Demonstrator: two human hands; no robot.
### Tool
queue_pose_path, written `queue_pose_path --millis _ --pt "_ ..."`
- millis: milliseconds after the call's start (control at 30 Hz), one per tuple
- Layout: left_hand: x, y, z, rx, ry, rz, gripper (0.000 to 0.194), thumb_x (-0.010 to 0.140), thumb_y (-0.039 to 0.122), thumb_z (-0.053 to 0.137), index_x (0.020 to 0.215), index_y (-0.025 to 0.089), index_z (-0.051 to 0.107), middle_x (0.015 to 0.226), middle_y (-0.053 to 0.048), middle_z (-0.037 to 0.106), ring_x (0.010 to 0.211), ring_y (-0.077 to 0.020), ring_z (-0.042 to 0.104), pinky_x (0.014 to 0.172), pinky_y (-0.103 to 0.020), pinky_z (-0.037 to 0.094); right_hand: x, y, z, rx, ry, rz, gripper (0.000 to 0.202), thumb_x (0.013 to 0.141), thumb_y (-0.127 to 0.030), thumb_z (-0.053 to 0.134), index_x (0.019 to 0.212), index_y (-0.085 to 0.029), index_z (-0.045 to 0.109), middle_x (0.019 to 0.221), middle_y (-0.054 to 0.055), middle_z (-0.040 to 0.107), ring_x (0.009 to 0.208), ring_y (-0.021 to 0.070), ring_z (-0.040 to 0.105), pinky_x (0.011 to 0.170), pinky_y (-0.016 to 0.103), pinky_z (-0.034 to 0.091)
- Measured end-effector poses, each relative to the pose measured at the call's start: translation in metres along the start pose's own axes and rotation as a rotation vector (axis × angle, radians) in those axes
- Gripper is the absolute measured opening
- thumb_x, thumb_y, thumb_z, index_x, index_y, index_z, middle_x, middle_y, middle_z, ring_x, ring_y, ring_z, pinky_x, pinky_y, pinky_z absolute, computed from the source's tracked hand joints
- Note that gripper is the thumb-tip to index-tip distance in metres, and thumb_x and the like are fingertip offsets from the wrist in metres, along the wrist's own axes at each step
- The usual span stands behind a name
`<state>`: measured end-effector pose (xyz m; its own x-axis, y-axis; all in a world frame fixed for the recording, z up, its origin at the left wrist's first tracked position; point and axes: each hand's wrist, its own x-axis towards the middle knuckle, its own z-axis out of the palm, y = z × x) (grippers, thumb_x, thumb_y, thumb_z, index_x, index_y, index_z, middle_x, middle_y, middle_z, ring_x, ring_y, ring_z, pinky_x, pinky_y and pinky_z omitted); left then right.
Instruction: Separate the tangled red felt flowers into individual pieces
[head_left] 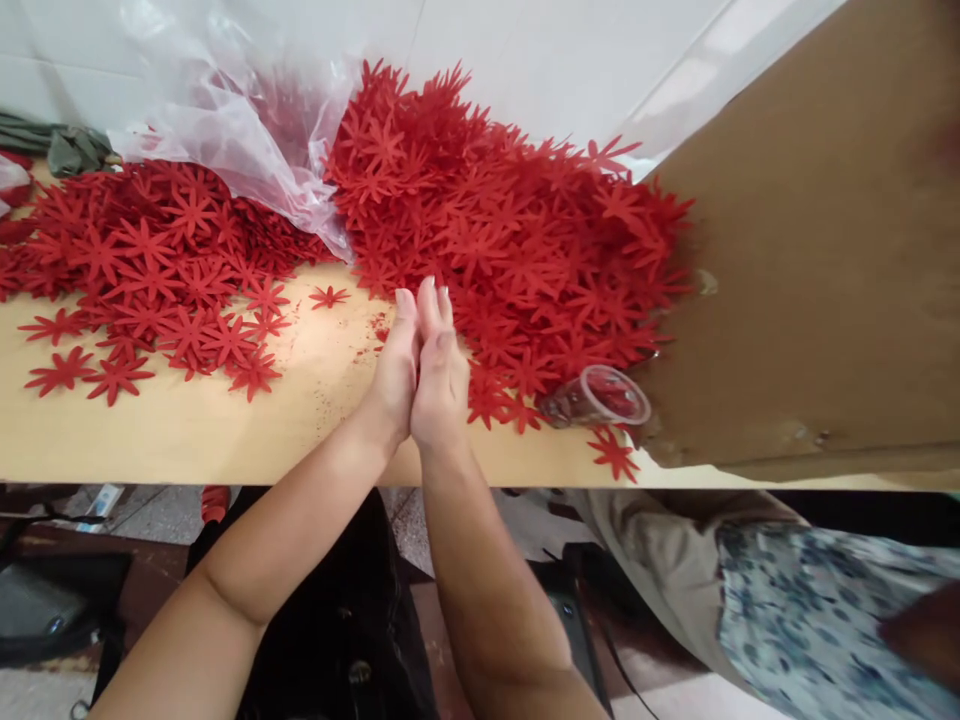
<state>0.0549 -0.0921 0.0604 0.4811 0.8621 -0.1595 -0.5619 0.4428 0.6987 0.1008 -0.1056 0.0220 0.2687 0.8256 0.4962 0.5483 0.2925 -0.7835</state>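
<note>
My left hand (395, 368) and my right hand (441, 385) are pressed palm to palm above the table, fingers stretched out and pointing away from me. Nothing shows between them, though the palms themselves are hidden. Just behind and to the right of them rises a large heap of red flower-shaped cutouts (510, 230) with narrow petals. To the left spreads a lower pile of the same red cutouts (150, 270). One single red cutout (329, 297) lies between the two piles, near red crumbs on the wood.
A clear plastic cup (600, 397) lies tipped at the right pile's front. Beside it stands a big cardboard sheet or box (810, 260). A clear plastic bag (255, 140) leans between the piles against the white wall (525, 60). Another person's patterned garment (825, 600) shows at lower right.
</note>
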Motion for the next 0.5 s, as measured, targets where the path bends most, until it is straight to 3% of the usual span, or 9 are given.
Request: queue_pose_path --millis 67,133,233,333,500 --pt "-0.006 0.0 -0.002 0.081 -0.064 0.036 0.055 0.091 0.05 0.018 0.133 0.024 0.042 0.13 0.0 0.053 0.134 -0.0217 0.034 0.108 -0.038 0.034 0.011 0.003 -0.003 -0.003 0.001 0.037 0.073 0.087 -0.06 0.006 0.142 -0.015 0.024 0.15 0.007 0.023 0.142 0.0174 0.008 0.116 0.043 0.01" --pt "-0.009 0.003 -0.006 0.115 -0.056 0.031 0.059 0.089 0.054 0.015 0.135 0.025 0.039 0.133 0.001 0.051 0.135 -0.0216 0.031 0.108 -0.038 0.033 0.014 0.003 -0.002 0.001 -0.02 -0.002 0.077 0.086 -0.062 0.008 0.143 -0.012 0.02 0.152 0.009 0.018 0.142 0.0188 0.006 0.116 0.043 0.008" --pt "-0.006 0.011 -0.017 0.079 -0.02 -0.038 0.074 0.085 0.062 0.002 0.14 0.022 0.03 0.138 -0.001 0.045 0.136 -0.0218 0.029 0.107 -0.037 0.034 0.003 -0.002 0.007 -0.025 -0.088 -0.142 0.077 0.085 -0.065 0.012 0.142 -0.014 0.025 0.15 0.008 0.023 0.141 0.0174 0.011 0.116 0.043 0.011" --pt "-0.004 0.011 -0.021 0.094 -0.003 0.009 0.073 0.085 0.061 0.002 0.139 0.021 0.03 0.139 -0.002 0.045 0.138 -0.0205 0.026 0.108 -0.035 0.034 0.002 0.0 0.014 0.001 -0.097 -0.079 0.076 0.085 -0.064 0.013 0.14 -0.015 0.031 0.147 0.008 0.031 0.14 0.0164 0.016 0.115 0.04 0.018" --pt "-0.006 0.002 -0.004 0.184 -0.048 0.002 0.064 0.088 0.055 0.005 0.132 0.026 0.042 0.137 0.001 0.047 0.138 -0.0199 0.025 0.11 -0.037 0.029 0.044 0.025 0.001 0.078 -0.033 0.122 0.078 0.086 -0.062 0.004 0.126 -0.015 0.051 0.126 0.012 0.057 0.121 0.0189 0.05 0.103 0.039 0.039"
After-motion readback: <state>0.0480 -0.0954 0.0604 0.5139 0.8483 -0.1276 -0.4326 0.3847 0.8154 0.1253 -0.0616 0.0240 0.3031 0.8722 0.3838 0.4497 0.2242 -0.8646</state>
